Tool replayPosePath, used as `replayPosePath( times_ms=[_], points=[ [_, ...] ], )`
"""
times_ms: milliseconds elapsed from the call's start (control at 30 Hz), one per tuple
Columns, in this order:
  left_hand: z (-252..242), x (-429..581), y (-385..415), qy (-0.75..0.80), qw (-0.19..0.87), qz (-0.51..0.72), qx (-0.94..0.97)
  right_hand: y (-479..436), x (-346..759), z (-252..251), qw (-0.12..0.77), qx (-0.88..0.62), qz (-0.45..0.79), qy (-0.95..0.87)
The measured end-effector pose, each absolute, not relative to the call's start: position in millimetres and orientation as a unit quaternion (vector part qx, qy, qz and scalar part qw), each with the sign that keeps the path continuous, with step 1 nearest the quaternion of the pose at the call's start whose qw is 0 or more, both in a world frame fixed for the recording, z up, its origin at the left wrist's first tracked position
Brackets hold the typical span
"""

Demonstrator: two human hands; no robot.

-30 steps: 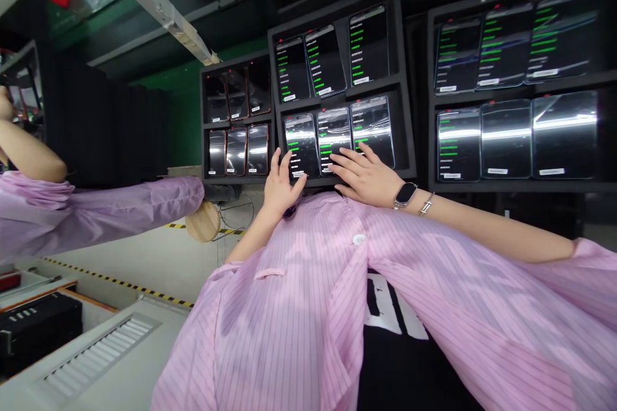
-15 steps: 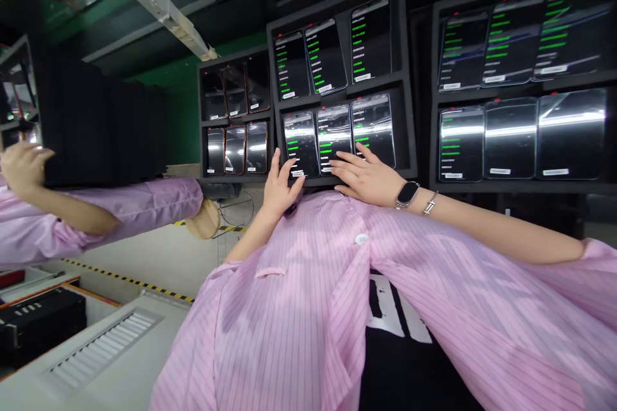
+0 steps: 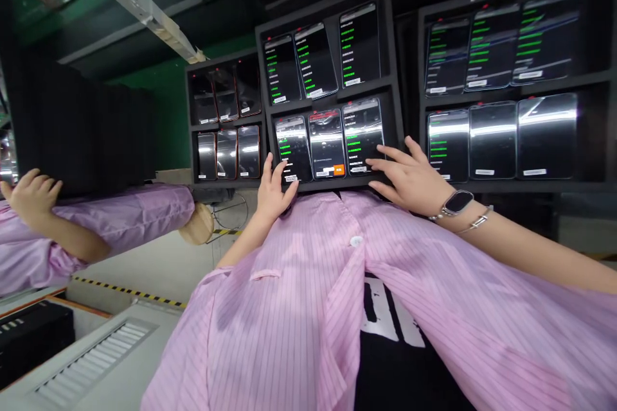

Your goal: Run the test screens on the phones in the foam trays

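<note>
A black rack [image 3: 393, 70] holds two rows of phones with green text on their screens. My left hand [image 3: 273, 187] rests with fingers spread on the lower-left phone [image 3: 292, 149]. My right hand [image 3: 414, 176], with a watch and a bracelet on the wrist, has its fingers stretched out onto the lower-right phone [image 3: 364, 136]. Between them the middle phone [image 3: 326, 143] shows an orange button. Neither hand holds anything.
A second rack of phones [image 3: 501, 83] stands to the right and a smaller one [image 3: 226, 119] to the left. A co-worker's pink sleeve [image 3: 120, 212] and hand [image 3: 33, 196] reach in at the left. A ventilated white surface [image 3: 91, 359] lies at lower left.
My right hand slid right from the middle phone to the lower-right phone. The middle phone's screen now shows an orange button. The co-worker's hand dropped lower.
</note>
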State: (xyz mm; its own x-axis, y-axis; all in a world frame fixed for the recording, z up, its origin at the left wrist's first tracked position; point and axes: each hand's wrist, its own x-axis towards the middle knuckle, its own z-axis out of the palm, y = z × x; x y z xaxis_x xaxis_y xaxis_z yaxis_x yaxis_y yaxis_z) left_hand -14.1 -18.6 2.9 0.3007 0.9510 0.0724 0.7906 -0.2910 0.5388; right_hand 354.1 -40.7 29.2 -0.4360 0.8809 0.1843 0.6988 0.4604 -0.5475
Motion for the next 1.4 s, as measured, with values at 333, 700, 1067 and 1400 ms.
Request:
replayPosePath(
  times_ms=[333,700,1067,1400],
  points=[
    [70,-19,71,0.506,0.102,0.284,0.808,40,351,102,0.317,-0.561,0.150,-0.750],
    [25,3,171,0.582,0.144,0.221,0.769,136,304,39,0.261,-0.524,0.213,-0.783],
    [20,8,174,0.616,0.111,0.189,0.757,156,276,24,0.184,-0.521,0.211,-0.807],
    [11,19,233,0.634,0.128,0.202,0.736,201,270,20,0.208,-0.571,0.210,-0.766]
  ],
)
